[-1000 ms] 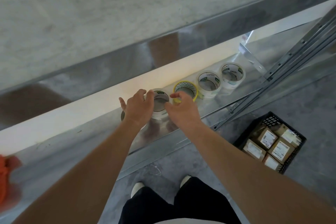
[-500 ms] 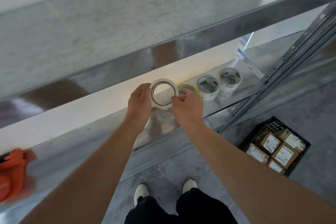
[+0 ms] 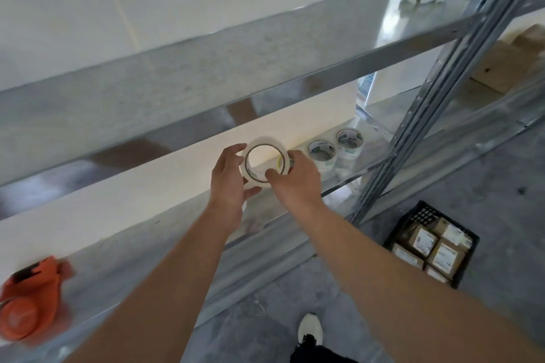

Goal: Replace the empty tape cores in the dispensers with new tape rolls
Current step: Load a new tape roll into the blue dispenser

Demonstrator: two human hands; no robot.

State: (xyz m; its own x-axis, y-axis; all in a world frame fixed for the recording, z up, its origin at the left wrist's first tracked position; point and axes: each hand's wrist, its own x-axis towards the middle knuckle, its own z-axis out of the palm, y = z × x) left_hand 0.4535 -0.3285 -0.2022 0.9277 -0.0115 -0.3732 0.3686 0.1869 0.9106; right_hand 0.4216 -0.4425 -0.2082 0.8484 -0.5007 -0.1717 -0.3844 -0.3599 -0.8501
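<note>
i hold a tape roll (image 3: pixel 264 141) up off the metal shelf (image 3: pixel 147 250), upright, its open core facing me. my left hand (image 3: pixel 228 183) grips its edge at 9 o'clock, fingers curled over the top and thumb under the bottom. my right hand (image 3: pixel 295 183) pinches the rim at about 4 o'clock, thumb on the near face, the other fingers curled behind. two more rolls (image 3: pixel 322 143) (image 3: pixel 349 153) sit flat on the shelf at 2 o'clock of the held one, just beside each other. the orange dispenser (image 3: pixel 29 300) lies at 8 o'clock, well apart from both hands.
</note>
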